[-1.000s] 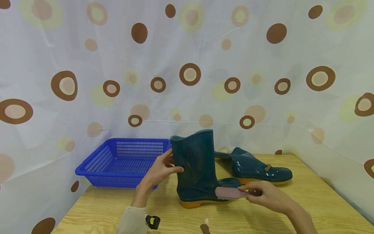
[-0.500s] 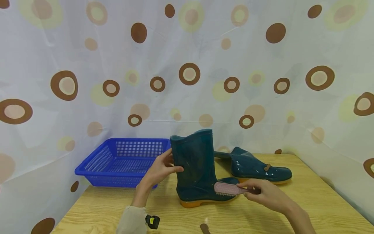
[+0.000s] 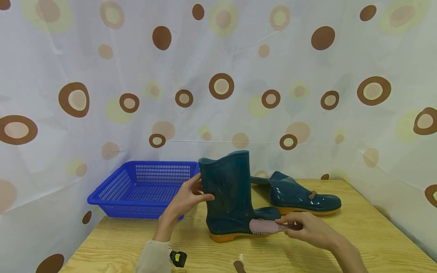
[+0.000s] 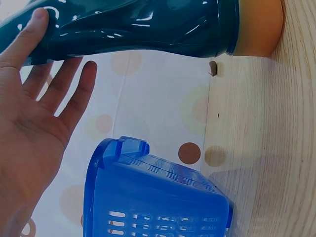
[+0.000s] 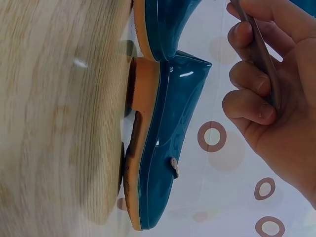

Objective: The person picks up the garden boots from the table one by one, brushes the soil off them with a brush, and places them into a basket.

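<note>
A dark teal rain boot (image 3: 227, 189) with an orange sole stands upright on the table. My left hand (image 3: 187, 199) holds its shaft, thumb on the near side and fingers around the back. In the left wrist view, that thumb lies across the glossy boot (image 4: 148, 27). My right hand (image 3: 312, 230) grips a brush by its brown handle (image 5: 266, 59), fingers curled round it. The brush's pink head (image 3: 263, 226) lies against the side of the boot's foot, bristles downward. Part of the boot's toe is hidden behind the brush and hand.
A second teal boot (image 3: 293, 193) lies behind to the right, its shaft flopped over and a brown smear (image 3: 312, 195) on its foot. A blue perforated basket (image 3: 136, 203) stands at the back left. Another brown smear (image 3: 239, 266) is near the table's front. A spotted curtain (image 3: 218, 57) hangs behind.
My right hand lifted the brush slightly up the side of the boot's foot, then lowered it again towards the sole. My left hand and the boot have stayed put.
</note>
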Action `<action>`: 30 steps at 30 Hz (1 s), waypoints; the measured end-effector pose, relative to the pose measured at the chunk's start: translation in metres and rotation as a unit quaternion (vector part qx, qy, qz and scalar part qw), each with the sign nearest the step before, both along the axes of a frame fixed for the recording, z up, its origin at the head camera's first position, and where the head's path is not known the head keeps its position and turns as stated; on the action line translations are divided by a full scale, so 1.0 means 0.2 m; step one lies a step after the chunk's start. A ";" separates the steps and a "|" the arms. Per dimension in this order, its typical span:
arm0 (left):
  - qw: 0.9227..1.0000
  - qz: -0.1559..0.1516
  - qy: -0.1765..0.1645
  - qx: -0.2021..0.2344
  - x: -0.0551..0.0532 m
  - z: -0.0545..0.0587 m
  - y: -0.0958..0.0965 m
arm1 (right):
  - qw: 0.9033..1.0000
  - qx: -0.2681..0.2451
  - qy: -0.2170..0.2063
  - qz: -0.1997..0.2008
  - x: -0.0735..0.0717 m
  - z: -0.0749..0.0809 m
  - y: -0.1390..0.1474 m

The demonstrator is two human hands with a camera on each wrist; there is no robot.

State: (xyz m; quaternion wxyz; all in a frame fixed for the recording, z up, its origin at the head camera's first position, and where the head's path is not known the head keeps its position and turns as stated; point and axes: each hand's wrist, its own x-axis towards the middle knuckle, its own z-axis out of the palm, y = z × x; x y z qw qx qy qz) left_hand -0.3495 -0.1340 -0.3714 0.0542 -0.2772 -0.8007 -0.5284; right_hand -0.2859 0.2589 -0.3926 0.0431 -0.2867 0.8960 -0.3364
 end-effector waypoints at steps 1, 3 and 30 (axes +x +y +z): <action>1.000 -0.001 0.000 0.001 0.00 0.00 0.00 | 1.000 0.001 -0.002 0.001 0.00 0.00 0.00; 1.000 -0.002 0.001 0.002 0.00 0.00 0.00 | 1.000 0.001 -0.008 0.003 0.00 0.00 0.00; 1.000 0.002 -0.002 0.000 0.01 0.01 0.00 | 0.995 0.007 0.100 -0.011 -0.02 -0.03 0.06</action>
